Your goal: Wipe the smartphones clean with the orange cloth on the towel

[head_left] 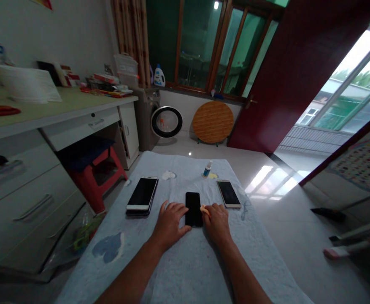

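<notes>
I'm bracing the black phone [193, 210] between the side edges of the table [180, 270] with my left hand [171, 221], fingers parted, my right hand [217, 223] pinching the orange cloth [205, 210], ideally lightly.

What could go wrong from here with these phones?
Right phone: close to the tablecloth's right edge; a bump might knock it off.
White phone: stacked on another phone, so a nudge could slide it.
Middle phone: might shift if the left fingers slip, with the right fingers' cloth at its other edge.
</notes>
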Demonstrator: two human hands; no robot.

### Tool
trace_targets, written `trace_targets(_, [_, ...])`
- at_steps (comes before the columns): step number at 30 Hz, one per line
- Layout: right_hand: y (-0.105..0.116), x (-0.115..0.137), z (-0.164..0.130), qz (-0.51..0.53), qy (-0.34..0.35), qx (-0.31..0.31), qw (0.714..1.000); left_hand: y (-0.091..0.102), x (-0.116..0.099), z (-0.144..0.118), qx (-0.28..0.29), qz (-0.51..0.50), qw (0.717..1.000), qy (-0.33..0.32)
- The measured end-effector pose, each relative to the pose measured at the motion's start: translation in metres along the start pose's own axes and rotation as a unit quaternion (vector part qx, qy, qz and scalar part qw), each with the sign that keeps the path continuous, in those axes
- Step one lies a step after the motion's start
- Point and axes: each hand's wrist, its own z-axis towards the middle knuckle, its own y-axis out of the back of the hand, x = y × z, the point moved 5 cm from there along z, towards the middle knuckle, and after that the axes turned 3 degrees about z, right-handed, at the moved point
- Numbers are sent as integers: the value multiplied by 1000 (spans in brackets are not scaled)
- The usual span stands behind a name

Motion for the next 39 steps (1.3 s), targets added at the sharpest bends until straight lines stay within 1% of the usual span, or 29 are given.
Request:
trace_targets(3, [-2, 7, -1, 0, -16, 22, 1000, -1, 0, -1, -4, 11, 1000, 11])
trace_targets(8, [-8, 9, 1, 1, -42, 49, 998, -4, -7, 2, 11, 19, 1000, -6])
trace_targets(12, [-12, 5, 2, 15, -56, 44, 997, -8, -13, 6, 2, 48, 999, -4])
trace_targets(15, [-13, 3, 1, 54, -77, 34, 995, -10, -15, 7, -12, 80, 997, 4])
trace_targets(19, [-14, 4, -2, 98, -93, 40, 990, -10, -17, 7, -22, 102, 994, 14])
trace_targets(22, [-13, 5, -3, 122, -85, 37, 988, -5, -19, 7, -27, 102, 994, 14])
trace_targets(25, [-10, 6, -3, 167, -66, 19, 984, 1, -22, 7, -40, 94, 995, 10])
trace_targets(30, [-5, 12, -3, 257, -6, -2, 966, 11, -22, 7, -62, 80, 995, 18])
trace_targets(33, [-4, 13, -4, 271, 15, -19, 962, 13, -21, 7, -61, 81, 995, 12])
trace_targets(36, [-6, 9, -4, 275, 20, -33, 961, 15, -18, 7, -80, 97, 992, 9])
trace_targets(39, [-8, 7, -3, 279, 25, -33, 959, 16, -10, 7, -103, 80, 991, 33])
